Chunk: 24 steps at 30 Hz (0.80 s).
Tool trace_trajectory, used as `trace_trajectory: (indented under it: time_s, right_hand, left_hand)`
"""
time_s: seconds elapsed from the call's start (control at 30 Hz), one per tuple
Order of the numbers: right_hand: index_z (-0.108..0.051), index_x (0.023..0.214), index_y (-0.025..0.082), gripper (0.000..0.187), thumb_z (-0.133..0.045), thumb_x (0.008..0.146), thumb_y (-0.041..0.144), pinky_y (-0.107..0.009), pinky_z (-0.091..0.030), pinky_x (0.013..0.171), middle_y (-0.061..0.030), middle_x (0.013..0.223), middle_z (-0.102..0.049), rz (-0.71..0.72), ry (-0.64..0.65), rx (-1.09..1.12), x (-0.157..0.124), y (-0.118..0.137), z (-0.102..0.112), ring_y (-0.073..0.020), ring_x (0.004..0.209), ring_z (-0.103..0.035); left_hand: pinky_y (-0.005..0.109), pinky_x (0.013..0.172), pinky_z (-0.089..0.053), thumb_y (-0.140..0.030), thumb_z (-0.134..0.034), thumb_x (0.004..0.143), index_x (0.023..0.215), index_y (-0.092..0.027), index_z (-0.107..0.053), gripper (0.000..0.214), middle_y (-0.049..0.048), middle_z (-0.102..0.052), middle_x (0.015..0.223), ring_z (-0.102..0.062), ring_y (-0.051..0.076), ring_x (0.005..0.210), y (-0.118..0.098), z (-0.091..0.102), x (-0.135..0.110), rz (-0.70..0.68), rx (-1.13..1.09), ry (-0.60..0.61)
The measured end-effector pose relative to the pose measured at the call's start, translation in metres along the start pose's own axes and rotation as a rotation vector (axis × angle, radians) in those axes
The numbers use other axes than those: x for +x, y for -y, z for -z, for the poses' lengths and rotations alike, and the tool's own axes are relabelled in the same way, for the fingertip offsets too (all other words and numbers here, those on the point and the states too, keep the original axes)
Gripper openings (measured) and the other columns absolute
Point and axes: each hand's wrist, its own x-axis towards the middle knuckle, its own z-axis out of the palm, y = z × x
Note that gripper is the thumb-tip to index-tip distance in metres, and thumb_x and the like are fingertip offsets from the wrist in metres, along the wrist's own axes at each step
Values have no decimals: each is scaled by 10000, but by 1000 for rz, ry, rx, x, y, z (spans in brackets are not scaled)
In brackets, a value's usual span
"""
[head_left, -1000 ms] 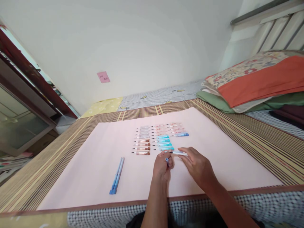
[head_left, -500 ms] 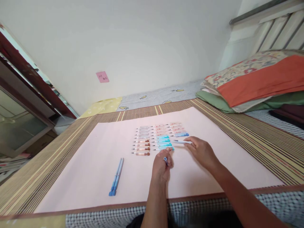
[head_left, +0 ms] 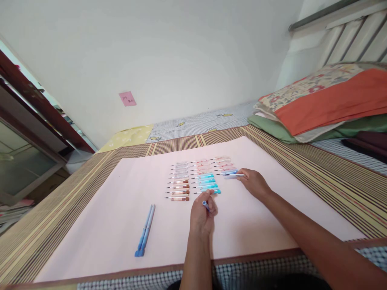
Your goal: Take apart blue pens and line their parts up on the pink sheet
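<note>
My right hand [head_left: 253, 182] pinches an uncapped blue pen [head_left: 234, 175] and holds it low at the right end of the pen rows, beside another blue pen [head_left: 229, 172] lying there. My left hand [head_left: 202, 213] is closed round a small blue pen cap [head_left: 205, 205] near the front of the rows. Several short pens lie in neat rows on a pink paper sheet [head_left: 121, 209]: brown ones [head_left: 179, 190] at the left, turquoise ones [head_left: 207, 182] in the middle, pale pink ones [head_left: 222, 162] behind.
Two capped blue pens [head_left: 145, 230] lie side by side at the front left of the sheet. A striped woven mat [head_left: 332, 173] lies under the sheet. Folded pillows and bedding [head_left: 326, 100] are stacked at the right. A wooden frame [head_left: 36, 117] stands at the left.
My right hand has carried the uncapped pen from in front of the rows up and right to the right-hand column. My left hand has stayed closed on the cap.
</note>
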Motion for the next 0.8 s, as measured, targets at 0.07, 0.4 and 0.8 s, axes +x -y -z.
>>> trace_trajectory:
  time_s: [0.07, 0.4, 0.8]
  right_hand:
    - [-702, 883, 231, 191, -566, 824, 350, -310, -380, 634, -19, 705, -667, 3, -6, -9, 3, -2, -2, -199, 646, -569]
    - [-665, 851, 241, 133, -610, 795, 349, -304, -382, 626, 5, 657, -614, -42, -37, -9, 8, -2, -5, -194, 632, -564]
    - [-621, 961, 249, 240, -523, 931, 465, -311, -418, 646, -17, 804, -672, 58, -53, -14, -11, 7, 1, -202, 687, -593]
  left_hand:
    - [224, 451, -162, -476, -929, 546, 823, -110, -684, 520, -95, -414, 419, -293, 50, 421, 0, 0, 0, 3, -3, -5]
    - [238, 461, -136, -474, -909, 590, 834, -107, -682, 496, -97, -396, 415, -272, 47, 416, 3, -2, 1, 14, -4, -27]
    - [233, 453, -137, -483, -922, 552, 826, -107, -680, 525, -95, -410, 414, -285, 51, 412, 2, -1, 1, 8, 1, -17]
